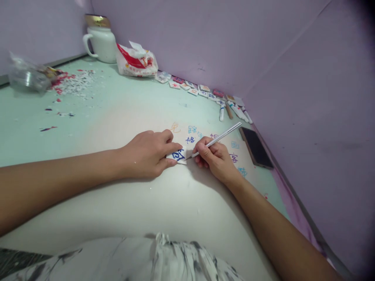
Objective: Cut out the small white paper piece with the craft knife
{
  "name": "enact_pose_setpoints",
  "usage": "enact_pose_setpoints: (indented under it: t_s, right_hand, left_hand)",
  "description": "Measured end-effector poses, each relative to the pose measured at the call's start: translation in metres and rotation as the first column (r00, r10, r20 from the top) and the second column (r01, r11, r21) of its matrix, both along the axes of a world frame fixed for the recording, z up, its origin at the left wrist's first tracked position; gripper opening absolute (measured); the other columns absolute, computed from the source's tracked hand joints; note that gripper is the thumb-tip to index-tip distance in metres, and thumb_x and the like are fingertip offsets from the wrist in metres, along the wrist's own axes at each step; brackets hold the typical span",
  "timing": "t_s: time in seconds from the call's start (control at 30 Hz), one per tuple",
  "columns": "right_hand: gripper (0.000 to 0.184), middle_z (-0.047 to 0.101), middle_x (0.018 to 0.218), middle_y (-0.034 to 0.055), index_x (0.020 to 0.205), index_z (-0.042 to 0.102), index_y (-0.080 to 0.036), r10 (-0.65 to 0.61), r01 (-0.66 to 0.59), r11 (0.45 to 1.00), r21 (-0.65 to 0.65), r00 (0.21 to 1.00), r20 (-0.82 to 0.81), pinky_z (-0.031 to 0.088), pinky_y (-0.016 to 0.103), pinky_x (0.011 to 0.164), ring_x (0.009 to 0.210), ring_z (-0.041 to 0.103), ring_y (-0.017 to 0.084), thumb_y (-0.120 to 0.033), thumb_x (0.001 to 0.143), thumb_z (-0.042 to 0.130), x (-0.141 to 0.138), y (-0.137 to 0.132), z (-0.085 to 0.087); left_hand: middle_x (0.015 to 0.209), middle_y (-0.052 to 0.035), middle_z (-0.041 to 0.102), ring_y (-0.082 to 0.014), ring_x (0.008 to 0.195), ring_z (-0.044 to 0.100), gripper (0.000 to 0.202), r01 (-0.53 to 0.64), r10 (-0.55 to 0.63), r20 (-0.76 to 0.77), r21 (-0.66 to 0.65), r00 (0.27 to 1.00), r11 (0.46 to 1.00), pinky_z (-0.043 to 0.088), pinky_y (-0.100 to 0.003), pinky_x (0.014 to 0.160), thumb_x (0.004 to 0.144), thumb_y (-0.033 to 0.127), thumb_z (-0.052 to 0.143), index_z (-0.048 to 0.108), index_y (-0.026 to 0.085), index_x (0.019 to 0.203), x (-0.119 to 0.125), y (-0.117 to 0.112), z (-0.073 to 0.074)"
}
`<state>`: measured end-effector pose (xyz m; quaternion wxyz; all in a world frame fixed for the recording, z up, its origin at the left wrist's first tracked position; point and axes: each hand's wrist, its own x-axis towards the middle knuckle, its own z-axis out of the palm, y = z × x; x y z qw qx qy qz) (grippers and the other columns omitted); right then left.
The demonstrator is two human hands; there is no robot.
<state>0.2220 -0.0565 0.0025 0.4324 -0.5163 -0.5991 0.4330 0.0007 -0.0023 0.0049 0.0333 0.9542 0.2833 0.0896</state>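
Observation:
A small white tile (178, 155) with a dark blue character lies on the pale green table (123, 113). My left hand (149, 153) rests on the table, its thumb and forefinger pinching the tile's left side. My right hand (213, 157) is closed round a thin silver tool (218, 138), held like a pen. The tool's tip touches the tile's right edge. Several coloured characters (190, 134) are painted on the table just beyond the hands.
A black phone (257, 147) lies to the right, near the purple wall. A row of small tiles (193, 89) and paint tubes (237, 111) lines the wall. At the far left stand a white jug (102, 41), a crumpled bag (136, 60), scattered scraps (74, 82) and clear plastic (26, 74).

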Motion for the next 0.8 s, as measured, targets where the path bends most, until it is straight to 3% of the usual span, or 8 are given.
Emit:
enact_pose_setpoints:
  t_s: [0.47, 0.63, 0.8]
  right_hand:
    - [0.053, 0.052, 0.052, -0.0050, 0.070, 0.057, -0.019, -0.012, 0.012, 1.000, -0.001, 0.999, -0.052, 0.034, 0.021, 0.043, 0.042, 0.045, 0.007, -0.071, 0.080, 0.065, 0.0021, 0.0005, 0.0004]
    - [0.053, 0.055, 0.060, -0.0033, 0.068, 0.060, -0.017, 0.003, -0.005, 0.998, 0.066, 1.000, 0.028, 0.035, 0.022, 0.043, 0.044, 0.046, 0.006, -0.068, 0.083, 0.064, 0.0008, 0.0014, -0.0001]
    - [0.055, 0.053, 0.057, -0.0039, 0.067, 0.058, -0.018, 0.019, -0.022, 0.998, 0.052, 0.999, 0.043, 0.035, 0.023, 0.044, 0.044, 0.046, 0.007, -0.071, 0.081, 0.063, 0.0010, 0.0020, -0.0006]
  left_hand:
    - [0.109, -0.0066, 0.062, -0.0184, 0.071, 0.058, 0.038, -0.006, 0.006, 0.003, -0.007, 1.000, 1.000, 0.039, -0.033, 0.066, 0.094, 0.043, 0.050, 0.065, 0.028, 0.125, 0.0007, 0.0001, 0.0000]
    - [0.108, -0.0063, 0.061, -0.0188, 0.071, 0.057, 0.037, -0.013, 0.013, 0.002, -0.016, 1.000, 1.000, 0.039, -0.033, 0.066, 0.094, 0.042, 0.051, 0.065, 0.028, 0.125, 0.0005, -0.0004, 0.0004]
    - [0.108, -0.0062, 0.061, -0.0191, 0.072, 0.057, 0.037, -0.010, 0.011, 0.007, -0.010, 1.000, 1.000, 0.038, -0.034, 0.066, 0.094, 0.042, 0.050, 0.065, 0.028, 0.125, 0.0002, -0.0011, 0.0004]
